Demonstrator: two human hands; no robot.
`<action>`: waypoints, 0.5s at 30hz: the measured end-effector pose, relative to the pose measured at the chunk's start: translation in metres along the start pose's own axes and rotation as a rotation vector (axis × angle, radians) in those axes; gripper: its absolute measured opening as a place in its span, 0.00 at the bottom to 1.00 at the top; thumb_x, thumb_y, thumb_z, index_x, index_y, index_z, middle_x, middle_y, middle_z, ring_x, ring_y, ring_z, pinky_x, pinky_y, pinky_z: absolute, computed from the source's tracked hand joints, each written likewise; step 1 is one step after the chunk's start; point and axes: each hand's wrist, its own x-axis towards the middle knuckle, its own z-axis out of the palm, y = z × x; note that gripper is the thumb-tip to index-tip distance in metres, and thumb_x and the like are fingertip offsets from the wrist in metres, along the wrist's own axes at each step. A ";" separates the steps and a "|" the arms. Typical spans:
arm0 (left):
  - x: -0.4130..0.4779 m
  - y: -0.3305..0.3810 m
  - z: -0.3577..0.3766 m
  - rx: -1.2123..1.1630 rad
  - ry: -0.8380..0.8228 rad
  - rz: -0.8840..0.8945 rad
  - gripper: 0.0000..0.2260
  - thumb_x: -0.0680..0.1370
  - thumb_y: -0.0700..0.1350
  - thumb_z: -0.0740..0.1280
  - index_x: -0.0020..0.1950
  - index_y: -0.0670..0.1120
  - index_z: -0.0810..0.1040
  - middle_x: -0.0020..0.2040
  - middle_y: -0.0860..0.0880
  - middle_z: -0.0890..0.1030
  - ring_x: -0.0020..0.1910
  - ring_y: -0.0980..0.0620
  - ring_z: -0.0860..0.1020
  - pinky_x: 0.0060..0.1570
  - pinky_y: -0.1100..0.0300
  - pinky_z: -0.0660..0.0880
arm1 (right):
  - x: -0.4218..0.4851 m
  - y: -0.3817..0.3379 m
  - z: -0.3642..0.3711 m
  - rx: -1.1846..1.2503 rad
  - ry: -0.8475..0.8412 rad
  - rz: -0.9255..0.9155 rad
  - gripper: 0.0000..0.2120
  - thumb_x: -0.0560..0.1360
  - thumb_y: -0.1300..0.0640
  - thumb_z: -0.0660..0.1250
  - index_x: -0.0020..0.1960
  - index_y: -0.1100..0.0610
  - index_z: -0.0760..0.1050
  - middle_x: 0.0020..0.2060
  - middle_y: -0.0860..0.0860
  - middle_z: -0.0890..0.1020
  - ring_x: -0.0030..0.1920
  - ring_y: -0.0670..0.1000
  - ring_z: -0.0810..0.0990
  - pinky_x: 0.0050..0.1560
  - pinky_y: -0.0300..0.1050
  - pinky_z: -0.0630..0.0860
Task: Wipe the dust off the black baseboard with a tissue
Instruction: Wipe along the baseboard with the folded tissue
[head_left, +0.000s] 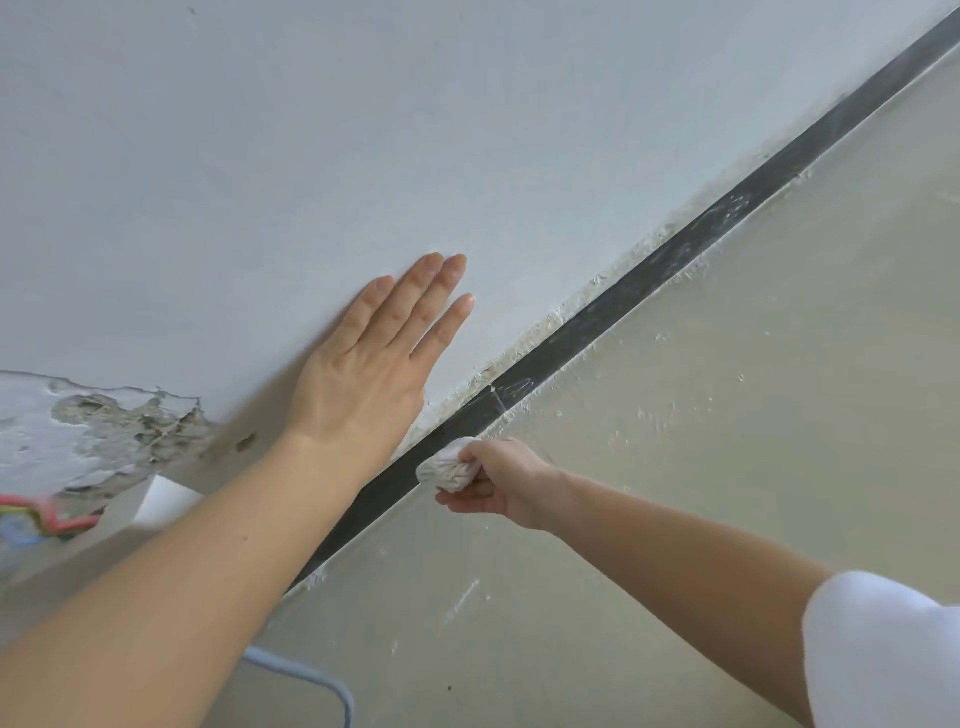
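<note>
an unfinished or under-renovation room: a black baseboard (597, 322) has a pale painted wall (363, 130) above it, crumbling plaster (119, 421) and loose coloured wires (47, 519) beyond its near end, and a dusty bare floor (727, 415) below it.

The baseboard (597, 322) is black, streaked with pale grey-white dust smears along its upper run; the tissue (449, 467) is white with fine crumpled creases; the wall (467, 130) is pale blue-grey, with a chipped patch (114, 421) showing mottled grey-brown beneath white. The floor (727, 389) is dull beige-green, flecked with white specks; the sleeve (893, 654) is plain white; the cable (311, 680) is light blue.
</note>
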 end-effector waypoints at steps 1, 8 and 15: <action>0.001 0.003 0.000 -0.002 0.009 -0.015 0.38 0.78 0.50 0.60 0.79 0.46 0.39 0.78 0.45 0.38 0.77 0.46 0.42 0.73 0.50 0.37 | 0.005 0.000 0.006 0.084 -0.022 -0.011 0.10 0.76 0.66 0.57 0.46 0.64 0.77 0.39 0.59 0.82 0.39 0.56 0.82 0.45 0.46 0.82; 0.005 0.031 0.010 -0.048 0.062 -0.233 0.38 0.77 0.47 0.62 0.79 0.45 0.41 0.77 0.46 0.35 0.77 0.47 0.40 0.72 0.51 0.37 | 0.011 -0.048 -0.026 0.334 0.118 -0.135 0.09 0.77 0.70 0.55 0.48 0.70 0.73 0.41 0.64 0.80 0.37 0.57 0.81 0.37 0.44 0.82; -0.025 0.050 0.037 0.031 0.066 -0.343 0.39 0.76 0.46 0.66 0.80 0.46 0.46 0.78 0.46 0.40 0.76 0.47 0.37 0.73 0.51 0.42 | 0.010 -0.039 -0.072 0.292 0.287 -0.158 0.10 0.74 0.64 0.58 0.49 0.67 0.75 0.40 0.61 0.82 0.33 0.54 0.81 0.32 0.41 0.82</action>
